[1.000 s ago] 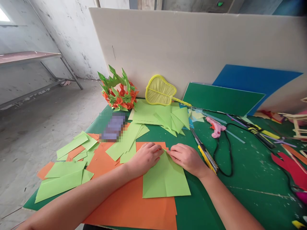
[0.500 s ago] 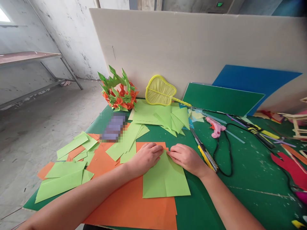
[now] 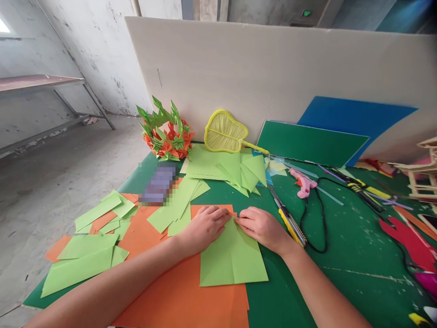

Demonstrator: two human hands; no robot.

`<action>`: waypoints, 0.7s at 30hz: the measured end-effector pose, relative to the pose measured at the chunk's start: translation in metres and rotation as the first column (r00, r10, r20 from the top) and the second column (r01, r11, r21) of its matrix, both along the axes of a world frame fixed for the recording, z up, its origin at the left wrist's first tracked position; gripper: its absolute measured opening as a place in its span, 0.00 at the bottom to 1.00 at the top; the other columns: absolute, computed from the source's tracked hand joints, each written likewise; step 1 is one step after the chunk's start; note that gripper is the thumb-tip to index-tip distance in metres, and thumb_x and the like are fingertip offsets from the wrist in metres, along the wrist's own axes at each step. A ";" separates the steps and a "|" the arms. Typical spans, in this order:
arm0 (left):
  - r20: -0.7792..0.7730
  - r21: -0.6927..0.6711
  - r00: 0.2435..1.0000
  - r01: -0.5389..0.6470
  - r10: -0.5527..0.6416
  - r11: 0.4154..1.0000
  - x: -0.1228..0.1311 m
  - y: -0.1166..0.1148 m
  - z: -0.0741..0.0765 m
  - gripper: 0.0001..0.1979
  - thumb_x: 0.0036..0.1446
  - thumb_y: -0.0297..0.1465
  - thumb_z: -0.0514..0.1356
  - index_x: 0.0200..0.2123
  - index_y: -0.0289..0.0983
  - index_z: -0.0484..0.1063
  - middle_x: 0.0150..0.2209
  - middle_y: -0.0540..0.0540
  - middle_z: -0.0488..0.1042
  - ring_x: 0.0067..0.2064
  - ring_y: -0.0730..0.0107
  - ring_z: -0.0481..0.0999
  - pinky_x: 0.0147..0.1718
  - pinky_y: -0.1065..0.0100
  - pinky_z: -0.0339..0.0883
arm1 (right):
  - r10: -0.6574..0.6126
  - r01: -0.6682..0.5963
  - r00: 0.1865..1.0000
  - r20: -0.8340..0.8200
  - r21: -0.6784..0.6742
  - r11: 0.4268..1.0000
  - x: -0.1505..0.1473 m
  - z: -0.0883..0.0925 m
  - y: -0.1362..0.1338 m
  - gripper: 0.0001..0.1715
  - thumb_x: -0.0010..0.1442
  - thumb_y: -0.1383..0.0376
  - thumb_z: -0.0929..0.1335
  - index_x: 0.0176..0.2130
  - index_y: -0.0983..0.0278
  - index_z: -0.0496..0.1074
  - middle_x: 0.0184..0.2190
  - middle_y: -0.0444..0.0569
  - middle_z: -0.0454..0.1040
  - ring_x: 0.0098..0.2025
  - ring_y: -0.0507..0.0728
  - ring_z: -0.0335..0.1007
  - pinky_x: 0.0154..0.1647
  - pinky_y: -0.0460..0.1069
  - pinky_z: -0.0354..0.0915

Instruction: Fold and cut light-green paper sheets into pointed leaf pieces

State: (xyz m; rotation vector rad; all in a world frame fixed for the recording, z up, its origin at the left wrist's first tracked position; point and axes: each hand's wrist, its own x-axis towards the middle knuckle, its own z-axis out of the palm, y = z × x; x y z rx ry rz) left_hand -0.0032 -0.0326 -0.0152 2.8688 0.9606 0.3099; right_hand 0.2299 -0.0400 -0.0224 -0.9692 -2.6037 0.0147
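Observation:
A creased light green sheet (image 3: 234, 262) lies partly on large orange paper (image 3: 191, 296) and partly on the green table. My left hand (image 3: 206, 228) rests over its upper left edge, fingers pressed together on the paper. At the upper right edge, my right hand (image 3: 261, 228) pinches the same sheet with thumb and fingers. The fingertips of both hands are close together near the top of the sheet, with a small gap between them. A crease runs down the sheet's middle.
Green paper pieces (image 3: 82, 269) lie left. Behind stand a paper flower ring (image 3: 167, 136) and a yellow fan (image 3: 225, 132). A yellow cutter (image 3: 290, 223), a pink glue gun (image 3: 302, 182) with black cord and red paper (image 3: 408, 241) lie right.
The view has shifted slightly, so things on the table appear a little to the left and lower. Both hands stay on the green sheet in nearly the same pose.

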 end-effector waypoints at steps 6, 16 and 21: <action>-0.006 0.027 1.000 -0.014 0.015 1.000 0.001 0.000 0.000 0.15 0.67 0.29 0.48 0.54 0.37 0.67 0.51 0.42 0.71 0.51 0.59 0.70 0.51 0.59 0.63 | 0.000 0.000 1.000 -0.011 -0.002 1.000 0.001 -0.001 0.000 0.14 0.68 0.69 0.61 0.41 0.63 0.76 0.35 0.51 0.75 0.37 0.56 0.69 0.37 0.51 0.67; -0.076 0.049 0.996 -0.038 0.042 0.998 0.001 -0.002 0.004 0.15 0.67 0.30 0.50 0.55 0.38 0.66 0.50 0.42 0.71 0.49 0.58 0.69 0.47 0.60 0.62 | -0.002 0.002 1.000 -0.016 -0.031 1.000 0.000 0.003 -0.001 0.15 0.68 0.69 0.61 0.40 0.63 0.76 0.35 0.51 0.75 0.37 0.57 0.70 0.37 0.51 0.69; -0.117 0.090 0.991 -0.047 0.058 0.995 0.002 -0.003 0.009 0.16 0.67 0.30 0.49 0.56 0.39 0.66 0.50 0.42 0.70 0.48 0.58 0.68 0.45 0.60 0.61 | -0.041 0.032 0.995 -0.095 -0.095 0.995 -0.001 0.005 -0.003 0.12 0.67 0.66 0.63 0.41 0.62 0.76 0.36 0.51 0.75 0.40 0.57 0.71 0.40 0.52 0.69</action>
